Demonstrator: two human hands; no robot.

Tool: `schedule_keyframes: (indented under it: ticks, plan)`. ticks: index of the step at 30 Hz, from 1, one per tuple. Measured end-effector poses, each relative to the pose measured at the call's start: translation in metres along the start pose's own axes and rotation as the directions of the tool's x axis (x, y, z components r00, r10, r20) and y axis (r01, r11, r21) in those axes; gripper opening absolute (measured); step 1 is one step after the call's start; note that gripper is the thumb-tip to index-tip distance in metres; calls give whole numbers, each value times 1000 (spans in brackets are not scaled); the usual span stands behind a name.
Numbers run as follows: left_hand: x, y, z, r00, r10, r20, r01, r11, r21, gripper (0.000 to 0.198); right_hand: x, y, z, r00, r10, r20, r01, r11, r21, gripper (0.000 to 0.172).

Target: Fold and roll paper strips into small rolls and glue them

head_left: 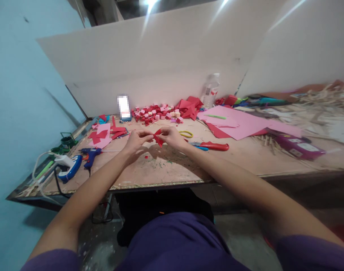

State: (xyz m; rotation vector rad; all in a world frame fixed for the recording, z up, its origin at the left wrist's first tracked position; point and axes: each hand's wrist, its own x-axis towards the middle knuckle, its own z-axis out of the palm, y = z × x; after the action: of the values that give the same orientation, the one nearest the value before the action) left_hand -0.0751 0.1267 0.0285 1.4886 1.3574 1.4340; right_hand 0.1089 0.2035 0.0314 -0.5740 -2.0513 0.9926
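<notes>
Between my two hands, above the middle of the table, is a small folded piece of red paper (158, 139). My left hand (139, 140) pinches its left side between thumb and fingers. On the opposite side, my right hand (172, 137) grips the paper too, its fingertips partly covering it. A pointed red end hangs below the fingers. Just beyond lies a heap of small folded red and pink paper cubes (157, 113). Close to my right hand are yellow scissor handles (186, 134) and a red-handled knife (214, 146).
A blue glue gun (90, 156) and power strip (71, 168) sit at the left. Behind stand a phone (123, 107) and a plastic bottle (211, 91). Pink paper sheets (239, 122) and a purple box (298, 146) lie right. Red and pink scraps (102, 135) lie left.
</notes>
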Motion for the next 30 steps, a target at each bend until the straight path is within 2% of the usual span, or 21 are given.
schedule_keyframes:
  ticks: [7,13,24,30]
  plan:
    - [3,-6,-1,998,-5,57,9,998,-65,24,-2,-2,1,1000,-15,-9,15,999,-40,16]
    - [5,-8,-2,998,-38,56,42,997,-63,29,-3,-2,1,1000,-11,16,12,997,-70,18]
    - [5,-4,-3,993,-40,112,48,996,-74,29,0,4,3,998,66,14,-67,995,69,17]
    - [4,-6,-1,994,-37,103,42,998,-45,29,2,8,2,992,112,-55,-103,983,151,18]
